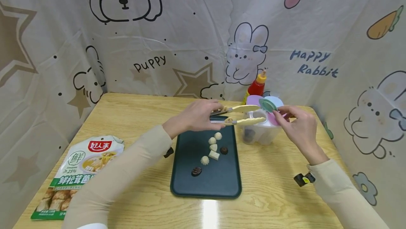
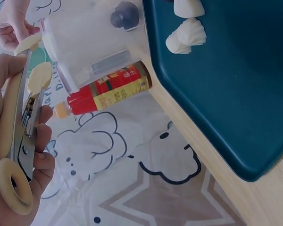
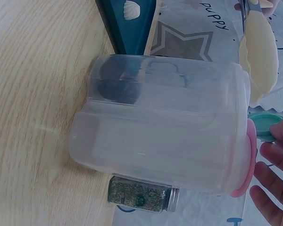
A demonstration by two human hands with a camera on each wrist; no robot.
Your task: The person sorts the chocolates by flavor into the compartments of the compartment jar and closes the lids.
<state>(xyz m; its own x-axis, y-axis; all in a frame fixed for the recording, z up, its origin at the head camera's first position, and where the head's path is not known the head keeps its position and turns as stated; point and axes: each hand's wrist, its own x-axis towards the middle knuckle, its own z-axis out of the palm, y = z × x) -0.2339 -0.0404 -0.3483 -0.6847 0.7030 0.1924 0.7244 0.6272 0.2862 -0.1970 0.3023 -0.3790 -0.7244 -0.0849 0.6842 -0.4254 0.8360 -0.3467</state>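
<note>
My left hand (image 1: 199, 116) grips a pair of tongs (image 2: 9, 110) with cream tips, held over the back of the dark tray. The tong tips (image 1: 250, 120) are spread apart with nothing between them, beside a clear multi-compartment container (image 3: 155, 136). Thumb and fingers of my right hand (image 1: 299, 125) pinch a small green lid (image 1: 268, 105), tilted up over an uncovered round opening. Dark round pieces (image 3: 117, 80) lie at the bottom of one compartment. On the tray (image 1: 206, 186) are several white shell-like and blocky pieces (image 1: 204, 160) and dark brown pieces (image 1: 196, 171).
A red sauce bottle (image 1: 256, 87) with a yellow cap stands behind the container. Close by is a spice jar (image 3: 140, 194) of dried herbs. A white and green food packet (image 1: 71, 178) lies at the table's left. Printed cloth (image 1: 190, 28) walls the table's back and sides.
</note>
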